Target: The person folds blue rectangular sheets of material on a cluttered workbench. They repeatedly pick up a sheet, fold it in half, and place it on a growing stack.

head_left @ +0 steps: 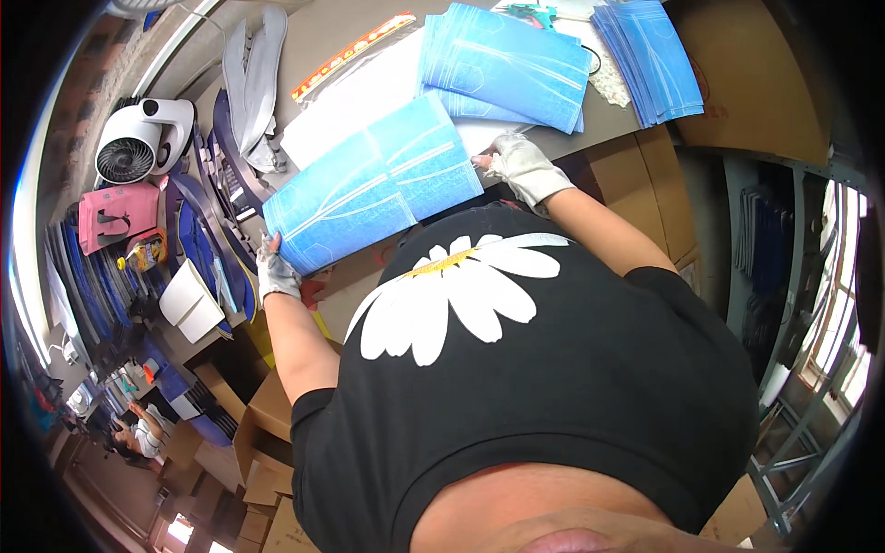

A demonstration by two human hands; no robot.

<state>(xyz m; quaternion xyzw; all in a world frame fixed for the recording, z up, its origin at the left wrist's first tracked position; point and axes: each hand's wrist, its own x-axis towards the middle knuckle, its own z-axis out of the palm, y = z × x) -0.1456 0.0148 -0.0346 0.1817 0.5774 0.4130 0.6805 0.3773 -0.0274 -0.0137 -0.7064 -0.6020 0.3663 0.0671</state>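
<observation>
your left hand (pixel 278 274) grips the blue denim-print sheet (pixel 364 189) | your right hand (pixel 527 170) meets its far end (closure: can't tell) | spread hold likely for flatness | sheet lies along the table's (pixel 604 124) near edge

Black short-sleeved shirt (pixel 572 387) — white daisy (pixel 430 318), yellow centre (pixel 442 264) — and whitish gloves (pixel 533 173).

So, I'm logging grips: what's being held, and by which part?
A blue sheet: left hand holds its left edge; right hand at the right edge, grip unclear.
</observation>
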